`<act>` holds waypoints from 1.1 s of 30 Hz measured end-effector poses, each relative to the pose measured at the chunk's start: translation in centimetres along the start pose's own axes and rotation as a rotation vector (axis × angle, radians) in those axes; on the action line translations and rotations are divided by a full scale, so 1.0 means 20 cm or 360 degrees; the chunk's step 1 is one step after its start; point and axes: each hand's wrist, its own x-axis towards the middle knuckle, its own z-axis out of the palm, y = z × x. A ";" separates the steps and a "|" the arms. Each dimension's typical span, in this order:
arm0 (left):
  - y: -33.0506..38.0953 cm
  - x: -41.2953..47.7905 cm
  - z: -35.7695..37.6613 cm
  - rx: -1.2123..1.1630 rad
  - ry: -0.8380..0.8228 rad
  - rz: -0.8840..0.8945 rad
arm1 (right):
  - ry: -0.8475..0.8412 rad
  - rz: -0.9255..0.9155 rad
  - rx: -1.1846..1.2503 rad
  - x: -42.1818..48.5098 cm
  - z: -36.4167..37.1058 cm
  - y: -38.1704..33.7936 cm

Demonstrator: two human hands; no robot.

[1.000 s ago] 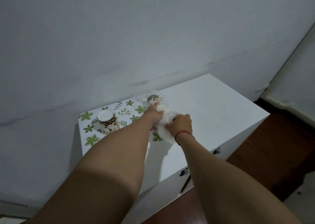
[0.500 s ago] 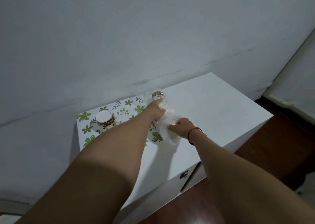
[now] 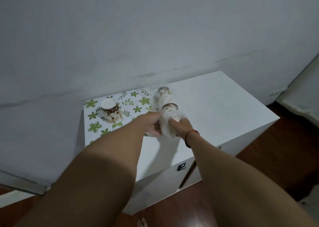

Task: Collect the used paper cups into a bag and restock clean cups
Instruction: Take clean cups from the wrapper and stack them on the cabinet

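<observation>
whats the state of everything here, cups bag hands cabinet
cup: upside down on the mat, untouched
bagged cups: inside the clear bag, bottoms up, count unclear
bag: on the cabinet, near end gripped by both hands
left hand: grips the bag
right hand: grips the bag
cabinet: door looks slightly ajar

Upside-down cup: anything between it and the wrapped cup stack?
Nothing but the leaf-print mat; head view shows it bare between the upside-down cup and the wrapped cup stack.
</observation>
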 end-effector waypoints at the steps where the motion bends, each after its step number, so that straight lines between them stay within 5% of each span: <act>1: 0.00 0.00 0.00 -0.0001 -0.0023 0.0008 | 0.0007 -0.0010 0.0038 -0.01 0.01 0.01; 9: 0.01 0.01 0.07 -0.0113 0.0311 0.0256 | 0.0076 -0.0078 0.0210 0.01 -0.09 0.05; 16: -0.01 0.00 0.12 -0.0094 -0.0079 -0.0039 | 0.0134 0.0025 0.0474 0.04 -0.14 0.07; 25: -0.01 0.09 0.07 0.0439 0.0670 0.0244 | 0.0052 0.0039 0.0004 0.06 -0.11 0.04; 31: 0.01 0.02 0.08 0.0064 0.0339 0.0044 | -0.0048 0.0143 -0.0249 0.09 -0.14 0.01; 33: 0.02 -0.04 0.09 0.0221 0.0174 -0.0093 | -0.0040 0.0155 -0.0251 0.08 -0.14 0.00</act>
